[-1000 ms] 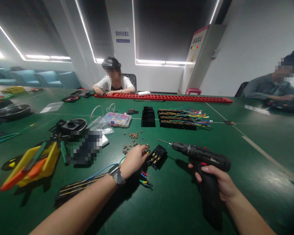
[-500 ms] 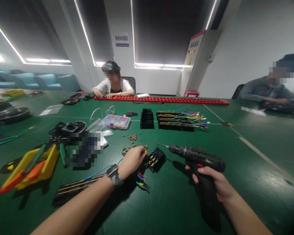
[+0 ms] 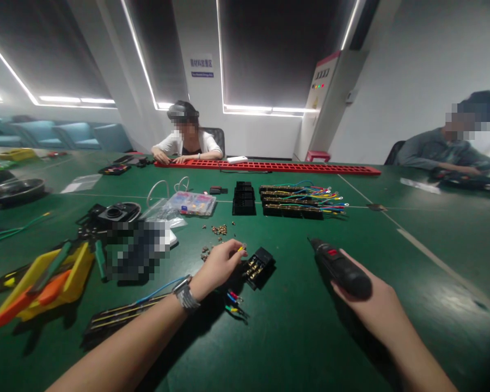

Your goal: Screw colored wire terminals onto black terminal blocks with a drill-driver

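My left hand (image 3: 220, 264) is closed in a pinch on a wire end with a yellow-sleeved terminal (image 3: 241, 249). Just right of those fingertips, a black terminal block (image 3: 261, 262) with brass contacts lies at a slant on the table. Below the hand, several wire ends (image 3: 234, 305) with red, blue and green sleeves stick out. A long black strip with brass bars (image 3: 124, 316) lies partly behind my left forearm. My right hand (image 3: 369, 302) is wrapped round a black cordless drill (image 3: 341, 267), its bit pointing away and to the left. The drill's handle is largely hidden.
Loose brass screws (image 3: 219, 230) lie beyond my left hand, near a clear parts box (image 3: 196, 204). Black blocks (image 3: 244, 198) and wired strips (image 3: 294, 204) stand farther back. A yellow bin (image 3: 75, 288) with orange-handled tools is at left. Two people sit across the table.
The drill has swung from pointing left to pointing mostly away from me, and its bit has moved off from the terminal block. My left hand has shifted slightly, with the yellow terminal still pinched.
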### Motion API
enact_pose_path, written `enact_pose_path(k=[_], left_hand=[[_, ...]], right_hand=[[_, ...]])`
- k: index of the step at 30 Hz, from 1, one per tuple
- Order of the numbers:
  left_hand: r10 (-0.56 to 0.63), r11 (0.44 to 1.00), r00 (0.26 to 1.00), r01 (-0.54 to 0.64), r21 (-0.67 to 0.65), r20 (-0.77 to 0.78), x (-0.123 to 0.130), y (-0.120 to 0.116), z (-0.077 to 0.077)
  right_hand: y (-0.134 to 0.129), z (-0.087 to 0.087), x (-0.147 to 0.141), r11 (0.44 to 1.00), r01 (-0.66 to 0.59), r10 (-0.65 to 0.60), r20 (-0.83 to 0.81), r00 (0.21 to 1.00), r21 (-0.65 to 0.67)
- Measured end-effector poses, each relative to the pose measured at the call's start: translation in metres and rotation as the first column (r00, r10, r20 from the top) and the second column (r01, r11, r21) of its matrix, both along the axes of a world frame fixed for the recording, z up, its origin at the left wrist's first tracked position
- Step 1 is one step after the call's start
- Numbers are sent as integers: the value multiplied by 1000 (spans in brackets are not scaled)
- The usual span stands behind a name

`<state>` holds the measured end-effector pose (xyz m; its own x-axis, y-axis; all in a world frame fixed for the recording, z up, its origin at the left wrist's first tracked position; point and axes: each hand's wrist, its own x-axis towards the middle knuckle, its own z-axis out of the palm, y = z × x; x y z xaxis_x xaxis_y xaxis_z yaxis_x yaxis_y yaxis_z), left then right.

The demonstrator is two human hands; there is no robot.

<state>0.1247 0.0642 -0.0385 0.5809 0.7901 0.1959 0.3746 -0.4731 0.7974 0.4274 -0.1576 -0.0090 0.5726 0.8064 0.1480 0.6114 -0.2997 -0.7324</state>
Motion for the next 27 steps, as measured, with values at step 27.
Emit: enact_pose_path(k=[27], left_hand=[[-288,923,956,293,-251,58,-2,-43,34]], right_hand=[[23,-13,-79,852,-452,356,339,871,265]])
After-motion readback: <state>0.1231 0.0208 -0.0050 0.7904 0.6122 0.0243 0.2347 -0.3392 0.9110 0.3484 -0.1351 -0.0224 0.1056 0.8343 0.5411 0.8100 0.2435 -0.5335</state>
